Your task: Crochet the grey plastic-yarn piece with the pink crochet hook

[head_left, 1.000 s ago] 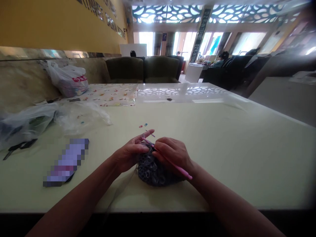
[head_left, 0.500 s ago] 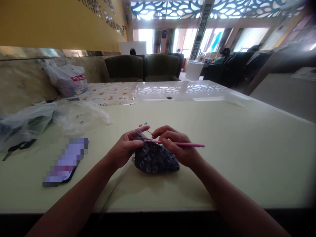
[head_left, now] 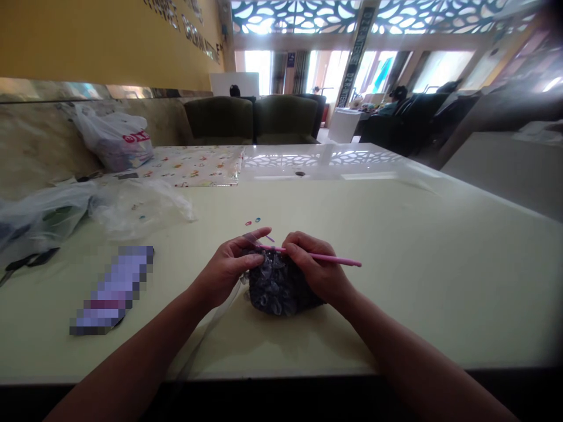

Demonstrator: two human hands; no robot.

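A dark grey, ruffled piece of crochet work (head_left: pixel 281 287) rests on the pale table between my hands. My left hand (head_left: pixel 229 264) pinches its upper left edge, thumb in front and index finger stretched out behind. A thin, see-through grey ribbon-like strand (head_left: pixel 206 334) runs from the piece down past my left wrist toward the table's front edge. My right hand (head_left: pixel 314 261) is closed around a pink crochet hook (head_left: pixel 336 258), whose tip lies at the top edge of the piece by my left fingers. My right hand hides the piece's right side.
A red marker (head_left: pixel 248 223) and a blue marker (head_left: pixel 258 220) lie just beyond my hands. To the left are a pixelated phone (head_left: pixel 116 287), scissors (head_left: pixel 29 261) and clear plastic bags (head_left: pixel 141 208). Farther back stand a filled white bag (head_left: pixel 116 138) and armchairs (head_left: pixel 220 120).
My right fingers have curled in closer around the hook, and the hand covers more of the crochet piece's right side. The piece has turned slightly. The whole view has shifted a little.
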